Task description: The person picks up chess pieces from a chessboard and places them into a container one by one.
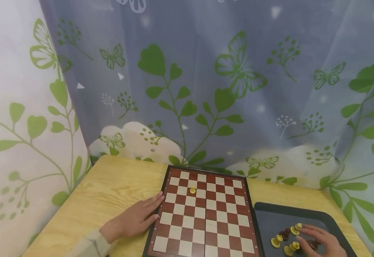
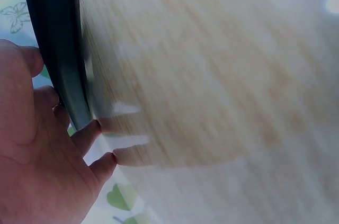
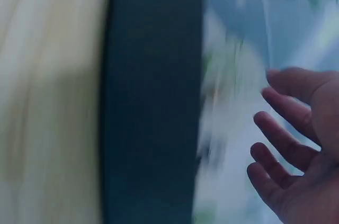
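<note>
A red-and-white chessboard (image 1: 217, 206) lies on the table, with one gold pawn (image 1: 192, 190) standing near its far left. My left hand (image 1: 133, 218) rests against the board's left edge, fingers extended; in the left wrist view its fingertips (image 2: 107, 161) touch the wooden surface beside the dark rim. Over the tray at the right, my right hand (image 1: 325, 242) is beside a gold chess piece (image 1: 295, 228). In the right wrist view, that hand's fingers (image 3: 283, 139) are spread and loosely bent, with nothing seen between them.
The dark tray (image 1: 289, 207) sits right of the board and holds several gold and brown chess pieces, including a gold piece (image 1: 276, 241) and a brown one (image 1: 284, 234). A patterned curtain (image 1: 203, 89) hangs behind the wooden table (image 1: 122, 178).
</note>
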A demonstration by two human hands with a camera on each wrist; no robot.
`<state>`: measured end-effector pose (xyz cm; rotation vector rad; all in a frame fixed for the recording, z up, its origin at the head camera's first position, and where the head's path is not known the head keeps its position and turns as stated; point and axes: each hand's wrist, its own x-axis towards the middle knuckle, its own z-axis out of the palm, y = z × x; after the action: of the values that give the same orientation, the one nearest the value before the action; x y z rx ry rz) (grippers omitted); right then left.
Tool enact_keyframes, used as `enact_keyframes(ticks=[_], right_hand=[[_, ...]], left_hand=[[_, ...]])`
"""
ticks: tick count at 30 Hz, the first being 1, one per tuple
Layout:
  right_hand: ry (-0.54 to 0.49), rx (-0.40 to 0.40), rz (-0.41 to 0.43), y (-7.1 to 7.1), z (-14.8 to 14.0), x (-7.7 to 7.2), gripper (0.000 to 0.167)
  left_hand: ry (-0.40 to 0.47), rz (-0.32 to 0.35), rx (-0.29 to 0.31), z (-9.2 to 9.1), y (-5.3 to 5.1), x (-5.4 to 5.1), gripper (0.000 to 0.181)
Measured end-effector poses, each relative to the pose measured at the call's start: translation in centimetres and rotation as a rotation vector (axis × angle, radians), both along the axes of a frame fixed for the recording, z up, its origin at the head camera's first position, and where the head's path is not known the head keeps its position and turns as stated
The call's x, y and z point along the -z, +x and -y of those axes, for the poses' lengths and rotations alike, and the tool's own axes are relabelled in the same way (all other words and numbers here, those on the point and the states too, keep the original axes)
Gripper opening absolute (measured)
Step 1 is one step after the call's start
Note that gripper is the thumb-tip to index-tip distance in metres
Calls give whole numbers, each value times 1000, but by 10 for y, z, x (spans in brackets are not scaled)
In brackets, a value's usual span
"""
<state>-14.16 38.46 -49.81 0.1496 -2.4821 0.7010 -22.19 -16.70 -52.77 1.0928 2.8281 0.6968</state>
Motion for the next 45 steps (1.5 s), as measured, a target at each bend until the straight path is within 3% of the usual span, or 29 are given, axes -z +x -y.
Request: enact_keyframes(ticks=[6,11,16,21,25,31,35,39,45], right_hand=[[54,-278,124,-22,109,-37,27],[57,-514,278,-69,172,-54,23],[64,-592,386,-123,215,-42,22],[21,-614,432,-154,237,-20,26],[28,-630,432,-160,245,-10,24],[93,-592,377,-161,250,-10,9],[146,-608,340,-163,252,-17,6],[115,-557,329,-161,249,-31,8],[85,-473,251,-148,216,-53,13]], left_hand=[[-3,-6,-28,5,3,4,58],[-12,-13,-46,8,3,5,58],[-16,-34,-55,8,1,4,58],[-16,-40,-32,4,3,3,58],[-13,-28,-24,1,5,3,58],[0,-37,-12,1,4,6,58],[3,-38,-16,1,3,6,58],[5,-32,-15,0,3,4,58],[34,-37,-11,1,4,2,57]])
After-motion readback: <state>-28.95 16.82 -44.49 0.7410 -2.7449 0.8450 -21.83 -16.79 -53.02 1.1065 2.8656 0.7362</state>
